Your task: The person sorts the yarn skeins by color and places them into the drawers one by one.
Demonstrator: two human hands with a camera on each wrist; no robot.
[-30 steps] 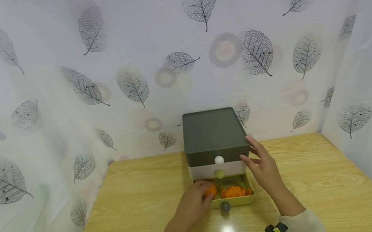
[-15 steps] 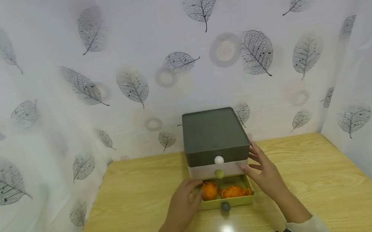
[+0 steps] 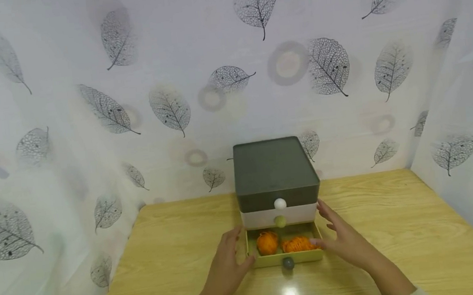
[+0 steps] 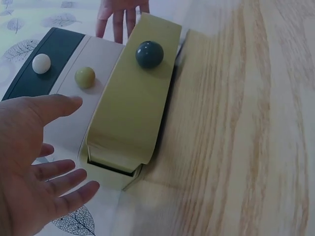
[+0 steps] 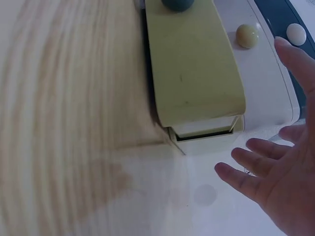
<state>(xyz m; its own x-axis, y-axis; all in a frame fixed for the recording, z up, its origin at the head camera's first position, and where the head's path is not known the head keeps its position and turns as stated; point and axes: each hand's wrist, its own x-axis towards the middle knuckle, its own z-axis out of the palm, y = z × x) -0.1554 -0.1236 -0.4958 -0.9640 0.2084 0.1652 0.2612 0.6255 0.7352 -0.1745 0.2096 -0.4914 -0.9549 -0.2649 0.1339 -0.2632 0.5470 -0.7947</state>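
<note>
A three-tier drawer box [image 3: 273,163] stands on the table, dark on top, pale in the middle, olive-yellow at the bottom. Its bottom drawer [image 3: 269,260], with a dark round knob [image 4: 149,54], is partly pulled out. Inside lie a round ball of orange yarn [image 3: 267,243] and a longer orange yarn bundle [image 3: 298,244]. My left hand [image 3: 225,266] is at the drawer's left side, thumb near its front corner, fingers spread. On the other side, my right hand [image 3: 348,243] has its thumb over the drawer's right edge and its fingers beside the box. Neither hand grips anything.
The box rests on a light wood table [image 3: 177,238]. A pale cloth with leaf prints [image 3: 168,109] hangs behind and at both sides. A white knob [image 3: 280,203] and an olive knob [image 3: 279,221] mark the upper two drawers.
My left hand has let go of the yarn ball, leaving it in the drawer, and moved left out of it. My right hand has slid down from the upper tiers to the bottom drawer.
</note>
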